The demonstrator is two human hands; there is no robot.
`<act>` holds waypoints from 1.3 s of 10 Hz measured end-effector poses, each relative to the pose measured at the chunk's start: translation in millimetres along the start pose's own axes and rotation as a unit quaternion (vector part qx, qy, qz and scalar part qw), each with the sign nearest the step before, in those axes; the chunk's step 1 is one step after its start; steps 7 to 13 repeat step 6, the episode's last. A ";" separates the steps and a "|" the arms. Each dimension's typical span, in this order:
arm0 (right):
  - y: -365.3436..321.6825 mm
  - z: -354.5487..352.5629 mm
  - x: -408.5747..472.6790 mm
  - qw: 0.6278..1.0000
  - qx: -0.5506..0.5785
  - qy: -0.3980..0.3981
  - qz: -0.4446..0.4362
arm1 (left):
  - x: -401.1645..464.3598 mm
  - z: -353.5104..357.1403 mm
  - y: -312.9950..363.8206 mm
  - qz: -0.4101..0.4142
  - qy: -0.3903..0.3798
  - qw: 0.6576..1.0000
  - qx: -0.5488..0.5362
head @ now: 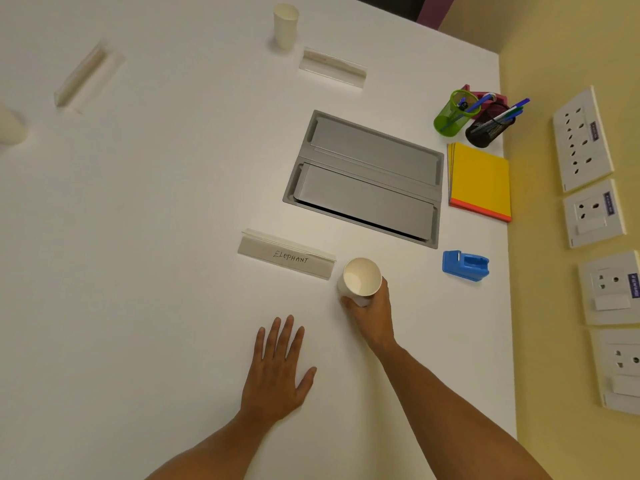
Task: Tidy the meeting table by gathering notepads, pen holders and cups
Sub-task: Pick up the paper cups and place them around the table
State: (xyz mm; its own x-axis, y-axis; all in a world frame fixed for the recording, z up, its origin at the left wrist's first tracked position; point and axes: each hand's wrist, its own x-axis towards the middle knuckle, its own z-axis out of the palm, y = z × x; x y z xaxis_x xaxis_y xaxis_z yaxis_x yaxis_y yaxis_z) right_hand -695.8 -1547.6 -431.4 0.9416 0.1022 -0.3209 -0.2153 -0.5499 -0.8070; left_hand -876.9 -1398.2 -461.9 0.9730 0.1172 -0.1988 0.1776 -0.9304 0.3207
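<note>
My right hand (372, 315) grips the lower part of a white paper cup (360, 277), which is tilted with its mouth toward me, beside the "ELEPHANT" name card (287, 258). My left hand (277, 372) lies flat on the white table (138, 237), fingers spread, holding nothing. A second paper cup (285, 26) stands at the far side, and a third cup (10, 126) shows at the left edge. At the right edge stand a green pen holder (453, 114), a black mesh pen holder (488, 128) and a pink holder (485, 97) behind them. Next to them lies a stack of yellow notepads (481, 180).
A grey metal cable hatch (367, 178) is set into the table. A blue tape dispenser (465, 265) sits to the right of the held cup. Two more name cards (86, 76) (332, 65) stand at the far side. Wall sockets (585, 140) line the yellow wall on the right.
</note>
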 end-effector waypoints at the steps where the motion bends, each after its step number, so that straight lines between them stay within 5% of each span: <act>1: 5.3 -1.6 -11.0 0.998 -0.038 -0.029 0.037 | 0.6 -1.1 1.3 0.001 0.000 1.000 0.004; 4: 17.0 -0.6 -96.5 0.992 -0.075 -0.069 0.075 | -0.7 -4.9 6.3 -0.024 -0.047 0.998 0.024; 5: 15.7 -2.4 -118.0 0.982 -0.086 -0.138 0.095 | -5.1 -22.6 15.2 -0.101 -0.088 0.991 -0.011; 6: 5.8 -9.0 -140.6 0.980 -0.075 -0.167 0.072 | -25.1 -30.6 26.0 -0.150 -0.051 0.986 -0.040; 13: 5.8 -9.0 -140.6 0.980 -0.075 -0.167 0.072 | -25.1 -30.6 26.0 -0.150 -0.051 0.986 -0.040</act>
